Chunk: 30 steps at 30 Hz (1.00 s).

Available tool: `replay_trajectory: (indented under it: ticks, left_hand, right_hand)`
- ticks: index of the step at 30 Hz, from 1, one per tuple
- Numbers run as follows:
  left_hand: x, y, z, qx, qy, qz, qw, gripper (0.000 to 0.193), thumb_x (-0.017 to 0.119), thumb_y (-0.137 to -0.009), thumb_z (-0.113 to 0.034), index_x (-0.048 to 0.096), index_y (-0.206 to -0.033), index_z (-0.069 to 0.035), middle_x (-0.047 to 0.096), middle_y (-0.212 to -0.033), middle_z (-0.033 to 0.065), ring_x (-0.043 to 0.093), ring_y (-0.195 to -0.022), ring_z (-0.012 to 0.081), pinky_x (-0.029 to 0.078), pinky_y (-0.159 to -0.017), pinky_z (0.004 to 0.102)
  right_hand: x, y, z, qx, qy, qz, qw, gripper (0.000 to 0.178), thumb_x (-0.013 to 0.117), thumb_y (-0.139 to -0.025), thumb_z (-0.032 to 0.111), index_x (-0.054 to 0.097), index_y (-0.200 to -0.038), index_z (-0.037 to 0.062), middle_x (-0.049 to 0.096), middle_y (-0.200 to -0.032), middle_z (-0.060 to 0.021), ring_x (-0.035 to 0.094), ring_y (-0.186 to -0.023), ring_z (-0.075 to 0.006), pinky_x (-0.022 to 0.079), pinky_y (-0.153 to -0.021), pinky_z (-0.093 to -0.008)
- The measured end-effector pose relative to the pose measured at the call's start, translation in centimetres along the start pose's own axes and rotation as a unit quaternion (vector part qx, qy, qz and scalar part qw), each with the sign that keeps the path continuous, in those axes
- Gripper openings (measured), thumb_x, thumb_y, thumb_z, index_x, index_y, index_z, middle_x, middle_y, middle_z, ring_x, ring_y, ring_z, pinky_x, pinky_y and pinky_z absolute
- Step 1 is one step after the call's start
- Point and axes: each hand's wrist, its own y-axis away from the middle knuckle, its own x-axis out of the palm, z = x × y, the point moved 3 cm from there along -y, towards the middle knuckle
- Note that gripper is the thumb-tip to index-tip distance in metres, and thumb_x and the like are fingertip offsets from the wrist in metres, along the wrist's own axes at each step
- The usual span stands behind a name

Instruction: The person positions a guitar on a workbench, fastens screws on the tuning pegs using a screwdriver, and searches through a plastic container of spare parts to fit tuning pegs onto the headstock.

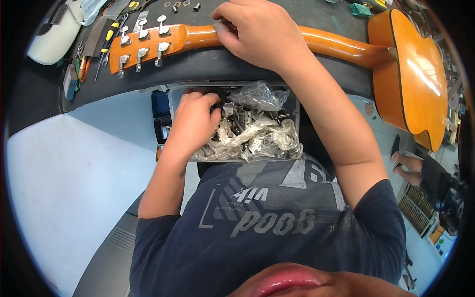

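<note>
An acoustic guitar lies back up on the dark bench, its neck [341,45] running across and its headstock [148,47] with chrome tuners at the left. My right hand [262,32] rests across the neck near the headstock, fingers curled; whatever they may hold is hidden. Below the bench edge, a clear plastic bin [198,157] holds metal parts in crinkled plastic bags [262,136]. My left hand [195,119] reaches into its left side. Thumb and forefinger are apart beside dark parts, and the other fingertips are partly hidden.
Screwdrivers [110,34] and other hand tools lie at the bench's left end, near a white rounded object [57,37]. Small metal washers and bushings [197,7] sit beyond the neck. The guitar body [413,74] overhangs at right. Another person's legs [408,168] show farther right.
</note>
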Motion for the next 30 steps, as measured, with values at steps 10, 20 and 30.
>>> replay_trajectory:
  ticks: [10,20,30]
  left_hand:
    - [2.0,-0.7,0.7,-0.021,0.179,0.027,0.983,0.03,0.071,-0.085,-0.007,0.065,-0.111,0.005,0.071,-0.101,0.0172,0.067,-0.093,0.0286,0.053,-0.087,0.0391]
    - [3.1,-0.1,0.5,-0.034,0.244,-0.057,0.967,0.034,0.075,-0.086,-0.007,0.066,-0.116,0.006,0.072,-0.098,0.0106,0.063,-0.083,0.015,0.053,-0.078,0.0318]
    - [1.8,0.7,-0.4,-0.104,0.327,-0.057,0.937,0.035,0.08,-0.088,-0.005,0.067,-0.118,0.005,0.073,-0.093,0.0038,0.061,-0.082,0.0101,0.052,-0.076,0.0277]
  right_hand:
    - [0.0,0.2,0.0,0.002,0.0,-0.005,1.0,0.013,0.067,-0.089,0.015,0.068,-0.088,0.0023,0.069,-0.085,-0.0176,0.068,-0.087,-0.0369,0.056,-0.08,-0.046]
    - [0.0,0.3,0.0,0.001,0.012,-0.005,1.0,0.014,0.068,-0.09,0.016,0.069,-0.087,0.0026,0.07,-0.085,-0.0162,0.069,-0.086,-0.0357,0.056,-0.079,-0.0449]
    - [0.0,0.1,0.0,0.008,0.01,0.0,1.0,0.014,0.068,-0.09,0.016,0.069,-0.088,0.0025,0.07,-0.086,-0.0161,0.069,-0.087,-0.0355,0.056,-0.08,-0.0446]
